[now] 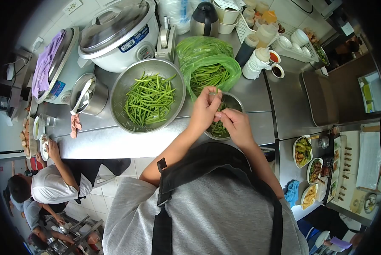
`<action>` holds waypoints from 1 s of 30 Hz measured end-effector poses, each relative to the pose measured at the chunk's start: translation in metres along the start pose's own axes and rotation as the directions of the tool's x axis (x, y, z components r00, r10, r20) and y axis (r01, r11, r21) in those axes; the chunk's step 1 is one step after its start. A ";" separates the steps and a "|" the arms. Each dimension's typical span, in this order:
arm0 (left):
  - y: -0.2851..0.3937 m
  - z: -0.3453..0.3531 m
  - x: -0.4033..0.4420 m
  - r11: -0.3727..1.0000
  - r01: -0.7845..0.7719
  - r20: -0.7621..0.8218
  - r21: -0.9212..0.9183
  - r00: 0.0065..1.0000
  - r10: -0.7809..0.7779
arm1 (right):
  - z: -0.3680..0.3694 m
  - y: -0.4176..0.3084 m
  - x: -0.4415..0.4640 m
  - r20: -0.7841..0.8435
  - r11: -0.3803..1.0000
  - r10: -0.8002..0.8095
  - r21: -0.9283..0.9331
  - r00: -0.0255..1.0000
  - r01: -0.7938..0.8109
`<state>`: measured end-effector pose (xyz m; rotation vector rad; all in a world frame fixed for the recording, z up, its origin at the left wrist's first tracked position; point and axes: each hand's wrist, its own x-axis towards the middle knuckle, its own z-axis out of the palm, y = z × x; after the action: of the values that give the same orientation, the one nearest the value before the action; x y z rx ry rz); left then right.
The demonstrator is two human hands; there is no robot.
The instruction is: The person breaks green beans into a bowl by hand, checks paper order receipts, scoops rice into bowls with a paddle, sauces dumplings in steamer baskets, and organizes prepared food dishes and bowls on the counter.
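Over a small metal bowl (219, 130) holding green scraps, my left hand (206, 106) and my right hand (234, 124) are close together. The fingers of my left hand pinch a green bean, whose tip (216, 90) shows above them. My right hand's thumb and fingers are pressed together just below; what they grip is mostly hidden. Left of my hands stands a perforated metal colander (180, 91) with many cut green beans (150, 100). Behind my hands lies an open green plastic bag (205, 46) full of long beans (208, 78).
Large cookers (114, 38) and a metal pot (90, 95) with utensils stand at the left. Sauce bottles (246, 50) and small sauce cups (277, 71) are at the back right. Filled dishes (303, 151) line the right side. Other people (56, 182) work at the lower left.
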<state>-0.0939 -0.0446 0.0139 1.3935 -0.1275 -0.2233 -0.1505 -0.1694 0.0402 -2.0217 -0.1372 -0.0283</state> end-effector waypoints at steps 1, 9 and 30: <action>0.001 -0.002 0.000 0.986 0.131 0.080 -0.104 0.989 -0.123 | 0.000 -0.002 0.000 0.014 0.999 -0.034 0.001 0.999 0.034; -0.005 -0.005 -0.003 0.878 0.333 0.271 -0.343 0.930 -0.248 | 0.007 0.007 -0.001 0.024 0.975 -0.222 -0.015 0.975 0.222; 0.034 -0.046 0.056 0.215 -0.494 0.407 0.842 0.845 0.347 | -0.013 0.047 0.009 -0.020 0.971 -0.170 -0.177 0.985 0.164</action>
<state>-0.0263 -0.0079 0.0372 2.4572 -0.8863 0.3185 -0.1353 -0.2011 0.0046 -2.1786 -0.2912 -0.1875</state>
